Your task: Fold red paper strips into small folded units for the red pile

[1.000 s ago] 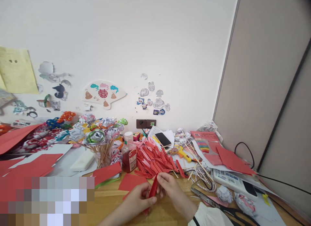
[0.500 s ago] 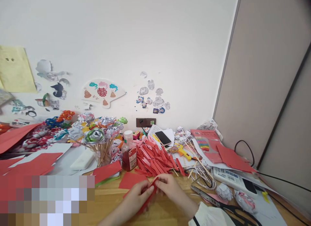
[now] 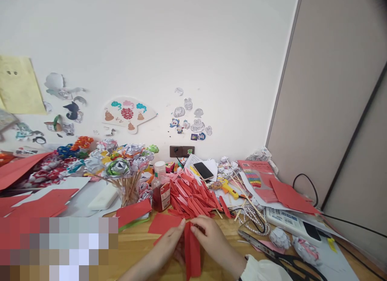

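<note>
Right now both hands work 1 folded red paper strip [image 3: 192,250] lying lengthwise on the wooden counter [image 3: 136,248], its far end pinched from both sides. The left hand [image 3: 171,242] has its fingertips pressed together on the strip's left edge at the top, and the right hand [image 3: 208,237] pinches the right edge just beside it, so the 2 grips nearly touch over the fold. To do this well, I judge the fingertips should stay close to the crease line, keep the 2 long edges lined up before any pressure goes on, and then run the crease away from the grip toward the near end, which lies loose below the hands. Just beyond the grip sits a flat red sheet [image 3: 165,223], partly under the left fingers, and past that a heap of finished red strips [image 3: 190,194], near enough to be nudged by a forward push. To the right of the grip lie scissors [image 3: 273,254] and a beaded cord [image 3: 255,218]; a red sauce bottle [image 3: 160,190] stands beyond and to the left. Open counter lies mostly on the near side of the grip and to its left, so that is the safer side for sliding the strip.
</note>
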Tool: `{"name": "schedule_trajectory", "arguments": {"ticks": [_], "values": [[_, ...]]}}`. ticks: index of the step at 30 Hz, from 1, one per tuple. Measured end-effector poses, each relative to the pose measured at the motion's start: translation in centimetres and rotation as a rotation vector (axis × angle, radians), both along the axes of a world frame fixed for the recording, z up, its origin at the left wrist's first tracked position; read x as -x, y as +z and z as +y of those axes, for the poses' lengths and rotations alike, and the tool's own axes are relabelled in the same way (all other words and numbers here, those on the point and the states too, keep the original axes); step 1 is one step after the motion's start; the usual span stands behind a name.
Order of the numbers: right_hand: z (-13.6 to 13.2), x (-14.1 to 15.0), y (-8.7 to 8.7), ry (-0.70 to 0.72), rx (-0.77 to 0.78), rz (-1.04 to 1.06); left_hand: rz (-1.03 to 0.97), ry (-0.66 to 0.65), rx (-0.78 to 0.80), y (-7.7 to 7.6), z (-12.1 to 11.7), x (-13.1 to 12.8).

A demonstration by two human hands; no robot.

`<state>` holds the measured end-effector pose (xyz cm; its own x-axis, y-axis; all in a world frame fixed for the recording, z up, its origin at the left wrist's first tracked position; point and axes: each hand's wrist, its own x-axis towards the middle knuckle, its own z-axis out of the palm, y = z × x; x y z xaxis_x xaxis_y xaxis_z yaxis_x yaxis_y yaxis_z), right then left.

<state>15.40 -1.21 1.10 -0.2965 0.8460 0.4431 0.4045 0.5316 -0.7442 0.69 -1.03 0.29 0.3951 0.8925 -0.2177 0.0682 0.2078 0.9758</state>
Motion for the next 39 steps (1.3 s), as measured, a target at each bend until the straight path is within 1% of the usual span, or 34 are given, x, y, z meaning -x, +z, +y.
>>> {"name": "schedule_trajectory", "arguments": {"ticks": [4,8,11,13,15,18,20,23,26,28,31,36,39], "values": [[-0.2,0.0,0.0,-0.019,-0.017,-0.027,-0.097,-0.089,0.062,-0.5,0.3,-0.1],[-0.3,0.2,-0.1,-0.025,-0.008,-0.034,-0.121,-0.106,0.100,-0.8,0.3,0.0],[-0.4,0.4,-0.1,-0.041,-0.010,-0.026,-0.109,-0.098,0.064,-0.5,-0.1,0.0],[-0.4,0.5,-0.3,-0.044,-0.009,0.014,-0.084,-0.085,0.043,-0.1,-0.2,0.0],[-0.3,0.6,-0.5,-0.043,0.023,0.087,-0.067,-0.093,0.024,0.1,-0.2,0.0],[0.1,0.7,-1.0,-0.039,0.137,0.233,-0.041,-0.134,-0.009,0.2,0.0,-0.1],[0.3,0.7,-1.2,-0.029,0.196,0.303,-0.045,-0.122,-0.019,0.2,0.0,-0.1],[0.6,0.7,-1.2,-0.033,0.223,0.347,-0.123,-0.103,0.022,0.1,0.1,-0.2],[0.7,0.6,-1.1,-0.045,0.234,0.364,-0.205,-0.151,0.105,0.0,0.2,-0.2],[0.7,0.6,-1.2,-0.045,0.238,0.372,-0.248,-0.160,0.126,0.0,0.3,-0.2],[0.6,0.7,-1.2,-0.044,0.224,0.349,-0.288,-0.152,0.113,-0.1,0.3,-0.1],[0.3,0.8,-1.1,-0.063,0.133,0.248,-0.285,-0.125,0.136,0.3,0.0,0.0],[0.3,0.9,-1.1,-0.070,0.123,0.247,-0.275,-0.115,0.132,0.7,-0.2,0.0]]}}
